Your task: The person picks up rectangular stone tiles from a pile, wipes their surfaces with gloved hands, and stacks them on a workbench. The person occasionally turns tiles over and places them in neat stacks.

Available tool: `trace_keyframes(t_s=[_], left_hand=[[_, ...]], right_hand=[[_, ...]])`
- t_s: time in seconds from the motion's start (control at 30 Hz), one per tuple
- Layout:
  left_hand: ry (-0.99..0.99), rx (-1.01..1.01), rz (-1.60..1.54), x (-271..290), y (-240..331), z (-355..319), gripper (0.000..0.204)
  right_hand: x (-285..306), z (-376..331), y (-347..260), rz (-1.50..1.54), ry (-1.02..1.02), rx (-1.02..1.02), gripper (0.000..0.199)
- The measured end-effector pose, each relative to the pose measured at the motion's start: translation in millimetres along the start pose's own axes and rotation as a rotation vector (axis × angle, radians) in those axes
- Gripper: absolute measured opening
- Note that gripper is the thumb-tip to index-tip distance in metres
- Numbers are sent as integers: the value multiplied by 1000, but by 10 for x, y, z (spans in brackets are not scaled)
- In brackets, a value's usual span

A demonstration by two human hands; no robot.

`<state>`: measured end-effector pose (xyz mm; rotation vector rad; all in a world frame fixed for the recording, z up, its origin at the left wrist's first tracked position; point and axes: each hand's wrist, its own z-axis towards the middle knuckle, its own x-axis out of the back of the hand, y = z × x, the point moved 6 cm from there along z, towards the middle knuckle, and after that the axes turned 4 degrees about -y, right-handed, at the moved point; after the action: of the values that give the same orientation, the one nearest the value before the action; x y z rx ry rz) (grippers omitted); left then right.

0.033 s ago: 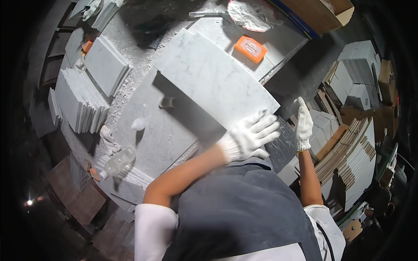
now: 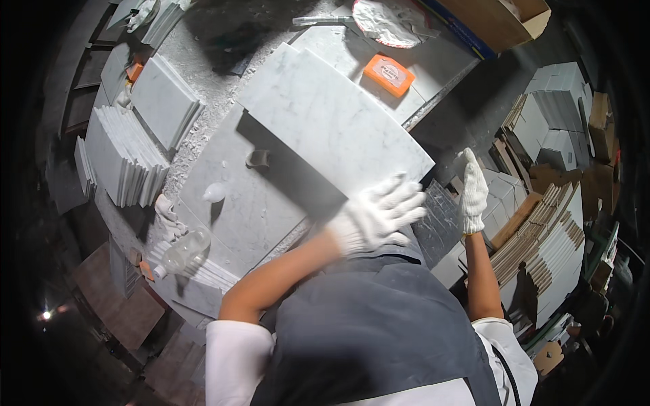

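My left hand, in a white knit glove, is spread over the near end of a white, grey-veined marble tile; I cannot tell whether it touches. Held apart to the right, my right hand wears the same kind of glove. Its fingers are stretched out and hold nothing I can see. The tile lies raised over a larger marble slab and casts a shadow on it. A small translucent piece and a small grey block lie on that slab.
An orange block lies beyond the tile, near a dish of white paste. Stacked marble tiles and a clear plastic bottle stand at left. Cardboard-edged stacks stand at right; an open cardboard box is at the top.
My left hand has shifted slightly left and toward my body, its fingers still spread. My right hand is almost unmoved, and the marble tile lies in much the same place.
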<state>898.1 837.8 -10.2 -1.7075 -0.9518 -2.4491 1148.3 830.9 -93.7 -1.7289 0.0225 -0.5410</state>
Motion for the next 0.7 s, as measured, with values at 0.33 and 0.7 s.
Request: trace_keyframes(t_s=[0.33,0.7], left_hand=[[588,1239,-814,83,-417,-1321,42],[621,1531,-949,-206,-481,-1306,44]], right_hand=[[-742,-5,-1003,-531,-357,457,47],[-990,-482,-1396,-554,-444,608,33]])
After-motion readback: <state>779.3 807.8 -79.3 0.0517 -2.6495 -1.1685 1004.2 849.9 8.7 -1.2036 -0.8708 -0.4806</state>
